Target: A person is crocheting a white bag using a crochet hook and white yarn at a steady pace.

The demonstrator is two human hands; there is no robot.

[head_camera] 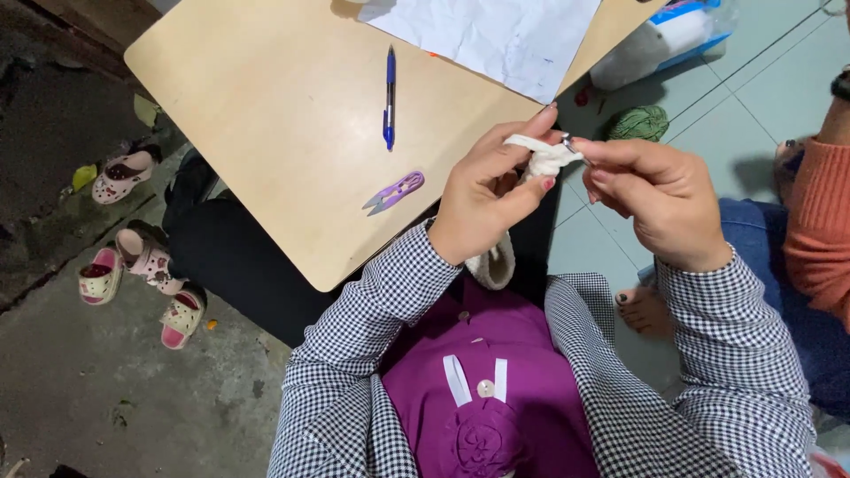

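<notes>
Pinching small white knitted piece (542, 158) w/ left hand (491, 199) and right hand (660, 202), just off wooden board (292, 133) edge. Tiny metal tip at right fingertips, too small to ID. Purple snips (395, 192) and blue pen (389, 97) on board, apart from hands; green yarn ball (639, 122) beyond board, partly hidden.

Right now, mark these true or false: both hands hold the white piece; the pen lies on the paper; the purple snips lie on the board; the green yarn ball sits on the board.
Both hands, left hand and right hand, hold the white piece: true.
The pen lies on the paper: false, it lies on the bare board.
The purple snips lie on the board: true.
The green yarn ball sits on the board: false, it is on the floor.
</notes>
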